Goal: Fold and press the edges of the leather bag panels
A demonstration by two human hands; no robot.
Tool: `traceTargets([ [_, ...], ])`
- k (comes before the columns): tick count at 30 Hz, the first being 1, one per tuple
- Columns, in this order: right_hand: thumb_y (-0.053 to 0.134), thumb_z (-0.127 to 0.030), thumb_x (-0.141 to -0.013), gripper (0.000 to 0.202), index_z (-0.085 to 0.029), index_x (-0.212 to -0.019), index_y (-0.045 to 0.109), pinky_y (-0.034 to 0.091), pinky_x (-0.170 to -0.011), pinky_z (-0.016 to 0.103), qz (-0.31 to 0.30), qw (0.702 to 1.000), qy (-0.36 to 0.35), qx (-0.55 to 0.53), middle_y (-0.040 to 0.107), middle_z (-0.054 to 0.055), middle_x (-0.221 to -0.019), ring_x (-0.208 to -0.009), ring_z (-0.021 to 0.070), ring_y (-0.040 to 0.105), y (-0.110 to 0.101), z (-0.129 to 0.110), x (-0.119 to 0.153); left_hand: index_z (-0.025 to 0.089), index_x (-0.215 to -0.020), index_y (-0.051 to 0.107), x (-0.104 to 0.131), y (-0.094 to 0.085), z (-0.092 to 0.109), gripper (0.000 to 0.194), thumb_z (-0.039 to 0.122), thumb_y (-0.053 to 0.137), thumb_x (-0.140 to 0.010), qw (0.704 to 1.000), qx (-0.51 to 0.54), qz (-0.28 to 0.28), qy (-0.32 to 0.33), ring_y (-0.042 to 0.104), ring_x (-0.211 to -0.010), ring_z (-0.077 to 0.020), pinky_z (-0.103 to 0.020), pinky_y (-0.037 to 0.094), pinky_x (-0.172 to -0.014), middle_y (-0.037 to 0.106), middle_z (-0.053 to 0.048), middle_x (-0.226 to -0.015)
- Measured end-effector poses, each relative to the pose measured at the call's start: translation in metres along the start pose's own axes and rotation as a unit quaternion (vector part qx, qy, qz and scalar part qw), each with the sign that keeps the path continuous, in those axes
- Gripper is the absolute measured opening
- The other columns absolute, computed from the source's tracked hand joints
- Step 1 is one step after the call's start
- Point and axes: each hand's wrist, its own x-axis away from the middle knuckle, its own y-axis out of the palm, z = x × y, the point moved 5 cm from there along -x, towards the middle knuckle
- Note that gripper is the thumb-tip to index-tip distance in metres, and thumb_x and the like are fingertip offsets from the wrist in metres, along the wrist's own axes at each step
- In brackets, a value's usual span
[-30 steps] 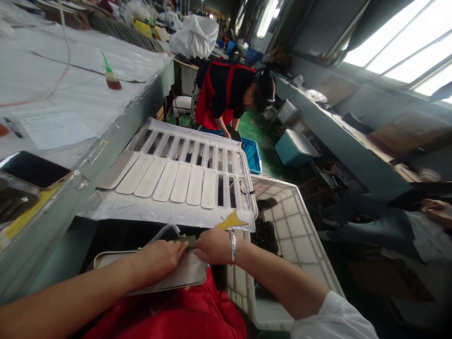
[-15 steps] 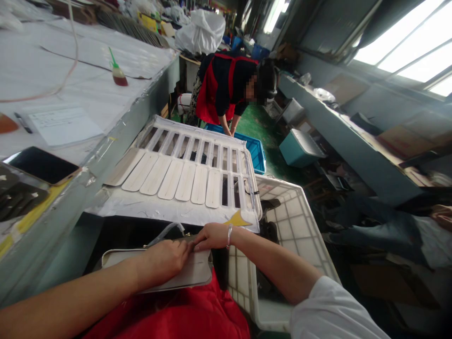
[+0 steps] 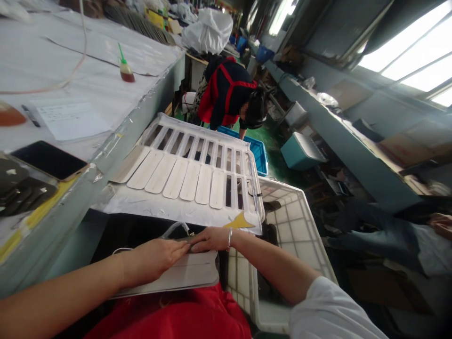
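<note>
- Legible text: none from this standpoint in the room.
- Sheet of paper [image 3: 72, 121], lying near the aisle-side edge of the white-covered table [image 3: 99, 89]: rows of writing, too faint and small to read.
- Red apron [image 3: 205, 315], nearest the viewer: small curved mark [image 3: 161, 300]; letter or emblem, indeterminable.

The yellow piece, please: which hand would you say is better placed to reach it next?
Probably the right hand: it lies closer to the yellow piece, while the left hand rests farther away on the pale panel.
</note>
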Motion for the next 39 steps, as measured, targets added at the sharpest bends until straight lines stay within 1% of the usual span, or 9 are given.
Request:
traceTargets([
  [4,0.048,-0.035,-0.089,0.038,-0.016,-0.12,0.057,0.037,-0.093,0.018,-0.013,0.999,-0.03,0.017,0.061,0.003,-0.116,-0.107,0.0145,0.054,0.005,-0.008,-0.011,0.005,-0.132,0.039,0.013,-0.004,-0.004,0.054,0.004,0.039,-0.078,1.0,0.006,0.004,0.003,0.048,-0.119,-0.023,-0.032,0.041,-0.099,0.049,-0.019,-0.131],
  [8,0.047,-0.04,-0.089,0.042,-0.019,-0.125,0.053,0.037,-0.093,0.019,-0.015,1.0,-0.009,0.015,0.059,0.003,-0.12,-0.109,0.015,0.054,0.007,-0.011,-0.021,0.01,-0.133,0.04,0.045,-0.003,-0.021,0.062,0.0,0.04,-0.072,0.999,0.016,-0.012,-0.032,0.048,-0.12,-0.0197,-0.03,0.041,-0.099,0.049,-0.014,-0.133],
  [11,0.044,-0.04,-0.09,0.042,-0.019,-0.125,0.053,0.037,-0.095,0.021,-0.026,0.999,-0.042,0.017,0.058,0.004,-0.121,-0.11,0.0155,0.053,0.009,-0.019,-0.031,0.015,-0.133,0.039,0.065,-0.003,-0.029,0.065,-0.001,0.04,-0.07,0.999,0.021,-0.007,-0.045,0.046,-0.121,-0.0171,-0.028,0.039,-0.1,0.047,-0.01,-0.135],
  [19,0.043,-0.038,-0.091,0.041,-0.021,-0.128,0.05,0.036,-0.097,0.021,-0.023,0.997,-0.072,0.03,0.056,0.003,-0.123,-0.111,0.0143,0.052,0.012,-0.048,-0.055,0.015,-0.134,0.04,0.079,-0.004,-0.032,0.057,0.003,0.043,-0.078,0.998,-0.011,0.022,-0.054,0.051,-0.117,-0.0208,-0.032,0.043,-0.098,0.05,-0.014,-0.132],
  [25,0.04,-0.038,-0.092,0.044,-0.019,-0.13,0.047,0.034,-0.099,0.022,0.001,0.996,-0.057,0.067,0.053,0.006,-0.127,-0.115,0.0159,0.05,0.018,-0.067,-0.07,0.016,-0.131,0.044,0.107,-0.005,-0.045,0.054,0.003,0.042,-0.078,0.992,-0.035,-0.006,-0.12,0.056,-0.11,-0.0201,-0.031,0.046,-0.092,0.053,-0.012,-0.129],
  [30,0.035,-0.041,-0.093,0.043,-0.018,-0.126,0.051,0.039,-0.094,0.028,0.013,0.992,-0.07,0.1,0.059,0.009,-0.118,-0.107,0.0195,0.055,0.026,-0.089,-0.096,0.013,-0.132,0.042,0.131,-0.002,-0.041,0.062,-0.001,0.04,-0.072,0.988,-0.056,0.025,-0.144,0.053,-0.114,-0.022,-0.033,0.045,-0.095,0.05,-0.013,-0.132],
  [33,0.033,-0.042,-0.093,0.043,-0.017,-0.12,0.055,0.041,-0.091,0.031,0.019,0.99,-0.074,0.122,0.062,0.01,-0.113,-0.103,0.0214,0.057,0.03,-0.099,-0.108,0.011,-0.131,0.044,0.135,0.001,-0.032,0.051,0.007,0.04,-0.08,0.983,-0.092,0.05,-0.153,0.048,-0.119,-0.0263,-0.04,0.039,-0.1,0.048,-0.017,-0.133],
  [36,0.034,-0.042,-0.093,0.042,-0.019,-0.122,0.054,0.041,-0.091,0.03,0.024,0.988,-0.067,0.134,0.062,0.008,-0.114,-0.103,0.0204,0.057,0.028,-0.095,-0.102,0.012,-0.13,0.046,0.132,0.002,-0.027,0.043,0.021,0.041,-0.088,0.973,-0.123,0.063,-0.184,0.045,-0.121,-0.03,-0.046,0.037,-0.099,0.046,-0.018,-0.134],
  [39,0.035,-0.041,-0.093,0.042,-0.02,-0.125,0.051,0.04,-0.093,0.027,0.029,0.991,-0.044,0.123,0.059,0.006,-0.119,-0.107,0.0178,0.055,0.019,-0.072,-0.076,0.013,-0.128,0.048,0.127,0.002,-0.026,0.045,0.029,0.045,-0.087,0.969,-0.143,0.072,-0.186,0.043,-0.121,-0.0337,-0.052,0.034,-0.097,0.047,-0.018,-0.133],
])
